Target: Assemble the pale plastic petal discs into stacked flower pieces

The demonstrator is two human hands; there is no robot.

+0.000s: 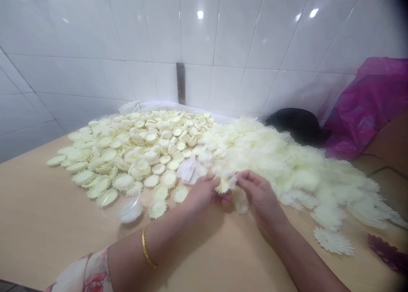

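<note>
Between my two hands is a pale yellow fabric flower piece [225, 182] with a toothed edge. My left hand [205, 192] grips it from the left, fingers curled beneath it. From the right, my right hand [256, 190] pinches its edge between thumb and fingers. Just under them, a thin, flat toothed piece [241, 202] hangs or lies; I cannot tell which. A crumpled white cloth [191, 169] lies just beyond my left hand. To the left stands a small clear tub [130, 210] with white stuff in it.
A heap of cupped, toothed yellow pieces [149, 137] covers the table's [38, 215] back left. Sheer flat petal layers [287, 164] are piled at the right. Behind them are a black object [295, 124] and a magenta plastic bag [363, 105]. A dark red piece [387, 251] lies at the right edge.
</note>
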